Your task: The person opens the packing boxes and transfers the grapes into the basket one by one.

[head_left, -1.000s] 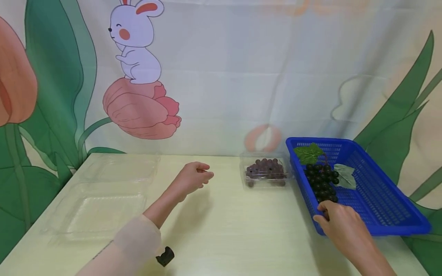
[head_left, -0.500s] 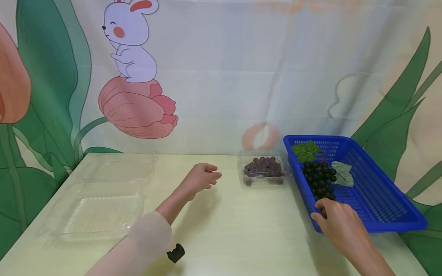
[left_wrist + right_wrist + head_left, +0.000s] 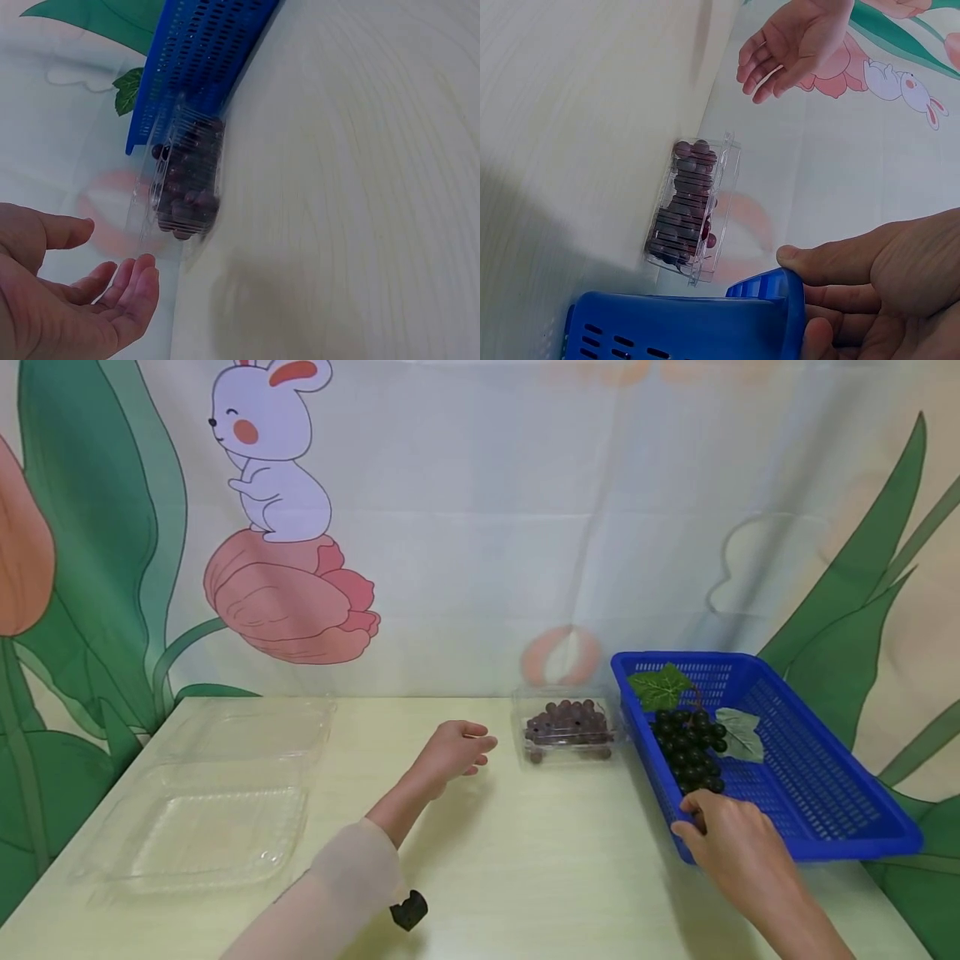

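Note:
My left hand (image 3: 453, 753) hovers over the middle of the table, fingers loosely extended and holding nothing. To its right stands a clear plastic clamshell box (image 3: 525, 760) with dark red grapes (image 3: 191, 180) inside, apart from the fingertips. With thumb and fingers my right hand (image 3: 738, 835) pinches the near left corner of a blue plastic basket (image 3: 682, 322) by its rim. Inside that basket a bunch of black grapes (image 3: 686, 752) lies along the left wall, with a green leaf (image 3: 660, 687) and a paler leaf (image 3: 741, 735).
An opened clear plastic clamshell (image 3: 217, 793) lies at the left of the table (image 3: 540, 877), its lid folded back. A small black piece (image 3: 408, 910) shows beside the left sleeve. Behind the table hangs a printed cloth (image 3: 465, 568) with a rabbit and tulips.
My left hand has moved right, nearer the box of red grapes. The right hand keeps its grip on the basket's corner. The head view has shifted slightly.

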### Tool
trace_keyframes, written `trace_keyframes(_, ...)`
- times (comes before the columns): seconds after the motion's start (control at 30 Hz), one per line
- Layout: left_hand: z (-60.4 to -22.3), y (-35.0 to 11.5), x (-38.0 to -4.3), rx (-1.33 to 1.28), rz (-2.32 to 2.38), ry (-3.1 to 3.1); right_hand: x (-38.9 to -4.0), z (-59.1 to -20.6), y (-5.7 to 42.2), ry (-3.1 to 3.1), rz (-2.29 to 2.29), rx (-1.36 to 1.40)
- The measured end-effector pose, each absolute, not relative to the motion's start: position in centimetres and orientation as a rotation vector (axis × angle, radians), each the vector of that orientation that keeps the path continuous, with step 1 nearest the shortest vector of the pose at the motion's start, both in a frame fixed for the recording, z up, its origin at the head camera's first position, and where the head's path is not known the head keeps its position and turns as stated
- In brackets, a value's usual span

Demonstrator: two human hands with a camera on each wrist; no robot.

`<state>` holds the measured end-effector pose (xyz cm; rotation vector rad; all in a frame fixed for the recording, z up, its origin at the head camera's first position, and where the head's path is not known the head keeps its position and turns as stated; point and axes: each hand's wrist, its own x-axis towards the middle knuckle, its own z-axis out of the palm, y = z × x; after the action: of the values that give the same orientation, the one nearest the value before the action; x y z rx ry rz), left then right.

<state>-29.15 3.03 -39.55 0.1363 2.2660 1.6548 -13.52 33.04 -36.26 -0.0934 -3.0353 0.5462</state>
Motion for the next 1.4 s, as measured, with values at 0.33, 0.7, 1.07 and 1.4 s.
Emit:
trace_keyframes(0.33, -40.8, 5.2, -29.5, 0.111, 1.702, 2.265, -13.3, -36.3, 33.1, -3.012, 0.543, -0.077)
trace_keyframes(0.7, -41.2, 7.0, -30.0, 0.046, 1.73, 2.244, -13.4, -36.3, 33.1, -3.003, 0.546, -0.068)
trace_keyframes(1.07, -41.5, 7.9, -30.6, -0.005, 1.724, 2.221, -13.4, -36.4, 33.1, -2.996, 0.557, -0.061)
trace_keyframes(1.4, -42.1, 8.8, -31.1, -0.019, 1.736, 2.246, -13.3, -36.5, 33.2, -3.001, 0.552, -0.061)
